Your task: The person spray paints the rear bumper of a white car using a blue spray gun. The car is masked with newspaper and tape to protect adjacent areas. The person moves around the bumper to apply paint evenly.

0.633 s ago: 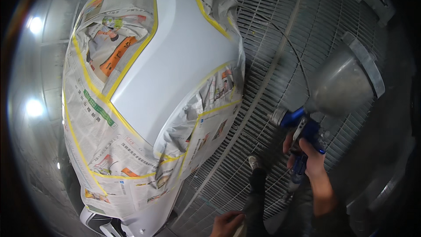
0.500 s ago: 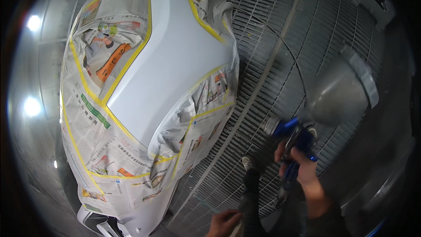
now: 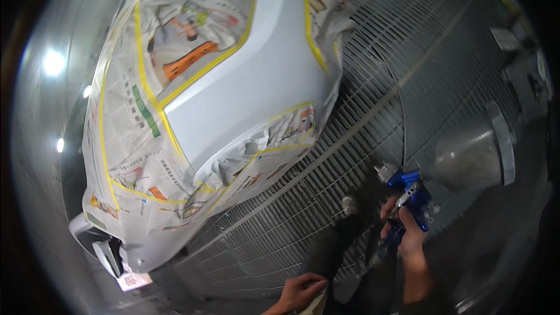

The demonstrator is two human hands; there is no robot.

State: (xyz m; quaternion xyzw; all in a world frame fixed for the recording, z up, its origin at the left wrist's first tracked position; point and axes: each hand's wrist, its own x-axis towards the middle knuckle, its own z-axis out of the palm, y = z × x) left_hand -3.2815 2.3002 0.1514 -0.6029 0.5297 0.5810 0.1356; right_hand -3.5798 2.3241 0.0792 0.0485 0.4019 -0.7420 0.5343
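My right hand [image 3: 410,230] is wrapped round the grip of a blue spray gun [image 3: 415,198], with a finger at the silver trigger. The gun's silver nozzle [image 3: 386,172] points left toward the car, apart from it. A grey, translucent paint cup [image 3: 469,157] sits on the gun, tilted to the right. Low in the middle, my left hand [image 3: 300,293] is closed with its fingers curled; what it holds, if anything, is hidden. To the left stands a car with a bare, smooth white panel [image 3: 233,87], framed by yellow masking tape [image 3: 169,134] and newspaper sheets [image 3: 125,140].
Metal grating [image 3: 262,251] covers the floor. A dark hose [image 3: 402,116] runs over it behind the gun. My shoe [image 3: 350,204] shows below. A grey stool-like object [image 3: 528,84] stands at the upper right. Bright lamps [image 3: 54,63] shine on the left wall.
The view has shifted and turned, so the car appears farther right at the top and higher at its lower end. The spray gun in my right hand appears slightly to the right, its cup lower.
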